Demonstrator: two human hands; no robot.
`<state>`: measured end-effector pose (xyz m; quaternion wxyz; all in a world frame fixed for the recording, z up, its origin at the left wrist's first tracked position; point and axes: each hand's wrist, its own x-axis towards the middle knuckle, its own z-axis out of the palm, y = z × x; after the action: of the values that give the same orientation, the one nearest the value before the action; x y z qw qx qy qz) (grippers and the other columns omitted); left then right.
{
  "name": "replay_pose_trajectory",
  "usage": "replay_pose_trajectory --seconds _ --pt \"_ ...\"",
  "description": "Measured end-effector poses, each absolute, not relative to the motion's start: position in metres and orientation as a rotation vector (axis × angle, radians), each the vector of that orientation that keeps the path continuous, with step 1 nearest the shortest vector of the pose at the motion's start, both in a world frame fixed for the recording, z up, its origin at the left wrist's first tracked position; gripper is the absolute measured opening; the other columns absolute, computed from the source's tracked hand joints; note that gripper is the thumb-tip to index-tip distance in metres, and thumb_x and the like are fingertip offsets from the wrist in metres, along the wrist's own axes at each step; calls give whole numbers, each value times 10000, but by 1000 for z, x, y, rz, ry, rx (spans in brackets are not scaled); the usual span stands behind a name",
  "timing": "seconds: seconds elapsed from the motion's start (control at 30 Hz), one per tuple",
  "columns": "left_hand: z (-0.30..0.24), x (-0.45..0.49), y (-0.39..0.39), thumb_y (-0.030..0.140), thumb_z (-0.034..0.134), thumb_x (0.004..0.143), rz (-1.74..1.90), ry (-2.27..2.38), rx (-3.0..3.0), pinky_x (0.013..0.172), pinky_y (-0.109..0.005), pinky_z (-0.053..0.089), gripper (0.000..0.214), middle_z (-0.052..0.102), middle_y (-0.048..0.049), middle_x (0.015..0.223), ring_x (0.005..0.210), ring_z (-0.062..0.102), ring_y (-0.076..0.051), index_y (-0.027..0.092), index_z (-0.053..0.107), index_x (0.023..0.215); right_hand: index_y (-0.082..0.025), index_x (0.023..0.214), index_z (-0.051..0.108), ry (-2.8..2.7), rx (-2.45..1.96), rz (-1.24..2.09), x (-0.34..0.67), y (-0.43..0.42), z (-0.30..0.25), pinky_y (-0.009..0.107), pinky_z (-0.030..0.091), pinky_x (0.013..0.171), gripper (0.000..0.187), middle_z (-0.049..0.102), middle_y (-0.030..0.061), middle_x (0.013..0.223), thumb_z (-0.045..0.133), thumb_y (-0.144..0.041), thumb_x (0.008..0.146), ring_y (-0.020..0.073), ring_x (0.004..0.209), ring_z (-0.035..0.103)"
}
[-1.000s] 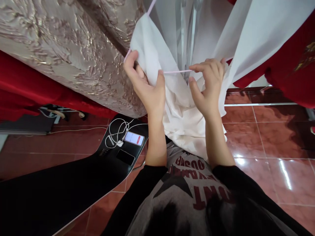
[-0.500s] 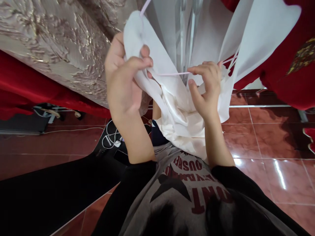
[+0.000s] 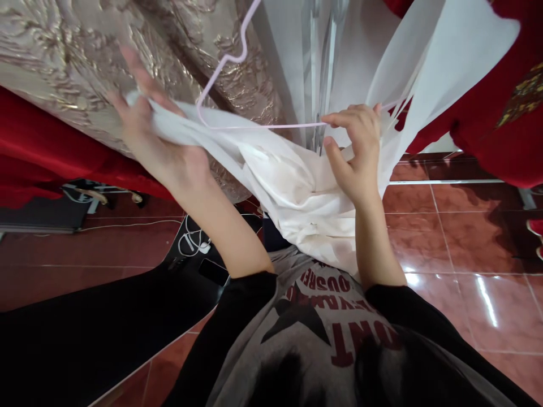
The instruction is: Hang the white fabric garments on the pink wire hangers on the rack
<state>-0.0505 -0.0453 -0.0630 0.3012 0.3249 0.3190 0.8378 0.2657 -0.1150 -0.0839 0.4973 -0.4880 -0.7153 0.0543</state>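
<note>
A white garment point(image 3: 292, 186) hangs in front of me, partly on a thin pink wire hanger point(image 3: 224, 79). My left hand point(image 3: 156, 141) is closed on the garment's left shoulder and holds it out to the left, off the hanger's end. My right hand point(image 3: 356, 152) pinches the hanger's lower bar together with the cloth at the right side. The hanger's left corner and its rising neck are bare. The rest of the garment droops down toward my grey printed shirt point(image 3: 322, 316).
A beige and gold embossed fabric point(image 3: 106, 68) hangs at upper left, red cloth point(image 3: 500, 113) at upper right and far left. A black seat point(image 3: 106, 316) at lower left carries a dark phone point(image 3: 214, 271) and white cables point(image 3: 193, 240). The floor is glossy red tile point(image 3: 458, 243).
My left hand has pulled the garment's left shoulder off the hanger, swinging out to the left and baring the hanger's corner. My right hand has stayed in place on the hanger bar.
</note>
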Motion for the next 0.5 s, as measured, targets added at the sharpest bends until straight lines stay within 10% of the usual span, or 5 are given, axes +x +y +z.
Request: replay_pose_trajectory --seconds 0.2,0.33,0.5 --pt "-114 -9 -97 146 611 784 1896 803 620 1116 -397 516 274 744 12 1122 1447 440 -121 322 615 996 -344 1177 608 -1777 -1186 173 260 -119 -83 590 177 1322 280 653 43 1178 435 -433 976 247 1251 553" --pt "-93 48 -113 230 529 860 1636 672 752 618 -289 550 313 699 -15 1288 992 662 -184 267 688 1126 -381 1176 609 -1736 -1135 164 256 -121 -81 530 169 1342 252 667 12 1156 466 -388 969 216 1240 553" --pt "-71 99 -114 439 512 1044 1763 743 893 458 -280 363 233 711 -61 990 577 550 -166 261 644 972 -454 1205 617 -1746 -1164 211 259 -123 -78 541 142 1343 287 655 -18 1225 455 -447 968 214 1340 494"
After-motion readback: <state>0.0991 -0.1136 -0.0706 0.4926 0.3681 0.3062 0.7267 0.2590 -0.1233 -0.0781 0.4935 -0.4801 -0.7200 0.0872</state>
